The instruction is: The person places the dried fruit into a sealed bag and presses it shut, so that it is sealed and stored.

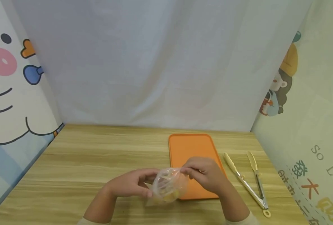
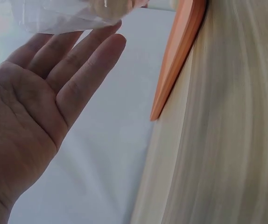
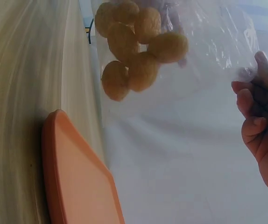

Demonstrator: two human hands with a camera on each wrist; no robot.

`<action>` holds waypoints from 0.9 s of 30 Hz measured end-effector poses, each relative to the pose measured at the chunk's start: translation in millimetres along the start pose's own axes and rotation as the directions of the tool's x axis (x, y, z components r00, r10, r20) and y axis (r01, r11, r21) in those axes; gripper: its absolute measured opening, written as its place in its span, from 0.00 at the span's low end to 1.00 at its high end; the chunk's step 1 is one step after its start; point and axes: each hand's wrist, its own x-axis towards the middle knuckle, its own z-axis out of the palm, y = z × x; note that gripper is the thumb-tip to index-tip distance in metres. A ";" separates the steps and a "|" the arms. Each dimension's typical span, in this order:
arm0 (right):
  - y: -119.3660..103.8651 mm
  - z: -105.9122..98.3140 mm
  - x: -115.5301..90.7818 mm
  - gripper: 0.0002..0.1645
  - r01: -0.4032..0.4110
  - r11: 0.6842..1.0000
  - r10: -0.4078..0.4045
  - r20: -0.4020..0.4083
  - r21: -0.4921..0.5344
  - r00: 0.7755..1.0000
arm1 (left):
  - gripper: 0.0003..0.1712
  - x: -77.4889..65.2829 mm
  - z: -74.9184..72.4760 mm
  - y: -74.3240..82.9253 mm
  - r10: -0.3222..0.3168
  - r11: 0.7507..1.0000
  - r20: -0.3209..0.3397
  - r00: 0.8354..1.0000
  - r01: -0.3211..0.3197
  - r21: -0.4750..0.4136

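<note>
A clear plastic bag [image 1: 166, 187] is held up above the table, over the near left edge of an orange tray [image 1: 193, 147]. Inside it lie several round, tan-brown lumps [image 3: 143, 70]; their kind is not clear. My right hand [image 1: 204, 173] pinches the bag's gathered upper edge between thumb and fingertips. On the bag's left side is my left hand [image 1: 131, 182], its thumb near the front and its other fingers behind. The left wrist view shows those fingers [image 2: 89, 70] extended, with their tips at the bag's underside.
Metal tongs [image 1: 249, 187] with cream-coloured tips lie spread on the wooden table [image 1: 79, 162], right of the tray. A pale curtain [image 1: 144, 62] hangs behind the table. Printed cloths stand on both sides.
</note>
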 end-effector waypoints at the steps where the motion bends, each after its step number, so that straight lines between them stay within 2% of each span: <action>1: -0.2 -0.1 0.4 0.15 0.012 1.000 -0.012 -0.030 0.008 0.999 | 0.35 0.1 0.9 -0.2 -0.013 1.000 -0.008 1.000 0.013 0.018; 4: -0.6 -0.6 1.7 0.16 0.045 0.999 -0.042 -0.116 0.022 0.992 | 0.31 0.2 3.5 -1.6 -0.074 0.996 -0.033 0.997 0.076 0.042; 7: -0.6 -1.4 1.6 0.17 0.044 0.999 -0.039 -0.186 0.025 0.982 | 0.22 0.5 4.7 -3.0 -0.136 0.987 -0.062 0.989 0.141 0.082; 13: -1.9 -5.2 0.4 0.18 0.003 0.999 0.007 -0.252 0.036 0.968 | 0.15 2.0 6.0 -3.8 -0.201 0.973 -0.107 0.974 0.212 0.096; 18: -2.8 -10.5 0.7 0.18 -0.006 0.999 -0.006 -0.310 -0.037 0.951 | 0.12 3.9 8.6 -3.8 -0.225 0.964 -0.145 0.963 0.242 0.113; 22: -2.5 -14.7 0.3 0.17 -0.042 0.993 0.002 -0.339 -0.110 0.941 | 0.12 4.8 9.3 -3.2 -0.222 0.962 -0.149 0.964 0.241 0.125; 27: 0.6 -18.0 -1.2 0.17 -0.053 0.989 -0.002 -0.368 -0.140 0.930 | 0.14 5.3 7.8 -3.2 -0.217 0.963 -0.148 0.965 0.236 0.128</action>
